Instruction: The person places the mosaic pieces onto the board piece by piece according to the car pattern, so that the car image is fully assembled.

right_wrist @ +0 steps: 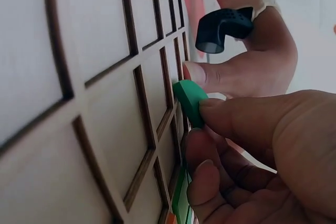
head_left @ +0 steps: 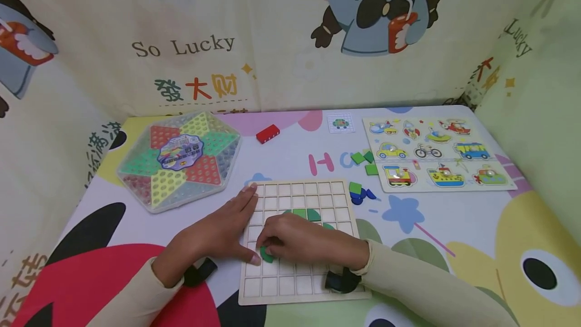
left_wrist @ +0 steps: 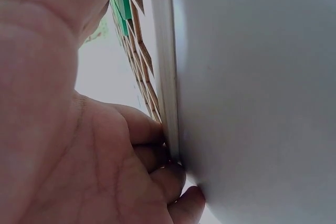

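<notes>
A wooden grid board [head_left: 305, 298] lies flat in front of me. My left hand [head_left: 215, 231] is spread along its left side, fingers by the upper left corner and thumb over the lower left cells; in the left wrist view the fingertips touch the board's edge [left_wrist: 167, 66]. Between thumb and fingers my right hand [head_left: 297, 236] pinches a green piece with a curved edge [right_wrist: 190, 100], held over the left part of the grid. Farther up the board, a green square [head_left: 299, 213] and a green quarter-circle [head_left: 313, 214] sit in cells; other pieces there are partly hidden by the right hand.
Loose green squares [head_left: 357, 158] and dark blue pieces [head_left: 357, 199] lie right of the board. Beyond them are a vehicle puzzle board [head_left: 436, 165] and a small picture card [head_left: 340, 123]. A hexagonal Chinese checkers box [head_left: 181, 160] stands left, with a red block [head_left: 268, 133] nearby.
</notes>
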{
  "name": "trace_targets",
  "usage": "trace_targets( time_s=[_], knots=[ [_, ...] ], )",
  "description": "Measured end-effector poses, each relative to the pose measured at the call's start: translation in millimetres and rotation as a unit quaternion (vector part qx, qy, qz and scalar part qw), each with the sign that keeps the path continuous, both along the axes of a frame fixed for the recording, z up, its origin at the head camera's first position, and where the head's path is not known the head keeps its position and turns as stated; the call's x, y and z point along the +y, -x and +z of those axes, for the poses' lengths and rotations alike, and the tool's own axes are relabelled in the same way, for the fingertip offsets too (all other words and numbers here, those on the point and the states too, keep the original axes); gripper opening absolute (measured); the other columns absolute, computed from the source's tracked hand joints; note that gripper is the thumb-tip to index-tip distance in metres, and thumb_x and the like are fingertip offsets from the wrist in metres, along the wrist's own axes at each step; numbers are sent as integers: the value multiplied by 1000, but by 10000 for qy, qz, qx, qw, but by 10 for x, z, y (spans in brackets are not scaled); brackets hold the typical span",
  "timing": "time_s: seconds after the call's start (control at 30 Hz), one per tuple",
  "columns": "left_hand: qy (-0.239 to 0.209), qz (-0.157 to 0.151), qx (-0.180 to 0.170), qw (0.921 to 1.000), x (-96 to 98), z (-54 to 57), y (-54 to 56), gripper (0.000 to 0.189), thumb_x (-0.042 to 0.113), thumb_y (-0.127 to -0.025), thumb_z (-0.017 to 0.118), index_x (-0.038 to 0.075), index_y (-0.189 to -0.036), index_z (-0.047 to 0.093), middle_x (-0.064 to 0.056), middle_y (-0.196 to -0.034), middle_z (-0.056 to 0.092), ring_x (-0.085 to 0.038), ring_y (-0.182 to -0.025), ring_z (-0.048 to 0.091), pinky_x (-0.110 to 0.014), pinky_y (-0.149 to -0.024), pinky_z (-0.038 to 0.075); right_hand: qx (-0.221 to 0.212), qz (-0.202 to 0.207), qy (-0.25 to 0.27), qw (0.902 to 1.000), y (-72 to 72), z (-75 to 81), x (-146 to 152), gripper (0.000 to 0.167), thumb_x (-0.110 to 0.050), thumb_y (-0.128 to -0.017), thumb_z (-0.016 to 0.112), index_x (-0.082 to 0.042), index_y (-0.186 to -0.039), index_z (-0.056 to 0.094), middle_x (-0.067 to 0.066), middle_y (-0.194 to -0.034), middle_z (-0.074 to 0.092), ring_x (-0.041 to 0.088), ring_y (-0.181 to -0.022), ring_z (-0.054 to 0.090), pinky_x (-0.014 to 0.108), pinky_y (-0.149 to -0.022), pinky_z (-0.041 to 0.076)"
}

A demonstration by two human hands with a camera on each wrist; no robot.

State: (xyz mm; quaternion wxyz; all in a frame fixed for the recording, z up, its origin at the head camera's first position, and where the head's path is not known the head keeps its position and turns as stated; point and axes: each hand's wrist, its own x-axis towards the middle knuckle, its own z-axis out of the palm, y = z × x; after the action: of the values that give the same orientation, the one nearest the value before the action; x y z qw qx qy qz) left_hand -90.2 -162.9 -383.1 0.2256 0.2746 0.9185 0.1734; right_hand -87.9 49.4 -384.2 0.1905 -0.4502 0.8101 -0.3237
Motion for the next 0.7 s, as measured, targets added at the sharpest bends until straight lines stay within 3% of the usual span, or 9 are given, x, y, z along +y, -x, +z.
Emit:
trace_targets(
  time_s=[0.3, 0.5, 0.7],
  knots=[
    [-70, -15, -13, 10000, -15, -13, 1, 126, 60, -65, 82, 0, -154, 16, -11, -162, 3, -32, -147, 1, -51, -112, 25, 3, -169, -80, 9998, 60, 32, -20, 14, -6, -89, 71, -9, -102, 75, -9, -92, 66, -1, -82, 55, 12, -77, 46],
    [-36, -15, 8, 10000, -14, -16, 5, 127, 60, -65, 82, 0, -155, 14, -10, -163, 2, -32, -147, 0, -51, -112, 24, -163, -471, -434, 9978, -14, 36, -64, 18, -13, -85, 77, -11, -103, 75, -10, -89, 63, 1, -79, 54, 12, -72, 46],
    [-53, 14, 41, 10000, -14, -24, 6, 127, 59, -64, 82, 1, -154, 16, -10, -163, 3, -32, -147, 2, -52, -112, 24, 11, -671, -665, 9955, -86, 35, -69, 22, -19, -81, 81, -15, -103, 76, -11, -93, 63, 1, -84, 53, 13, -73, 46]
  ],
)
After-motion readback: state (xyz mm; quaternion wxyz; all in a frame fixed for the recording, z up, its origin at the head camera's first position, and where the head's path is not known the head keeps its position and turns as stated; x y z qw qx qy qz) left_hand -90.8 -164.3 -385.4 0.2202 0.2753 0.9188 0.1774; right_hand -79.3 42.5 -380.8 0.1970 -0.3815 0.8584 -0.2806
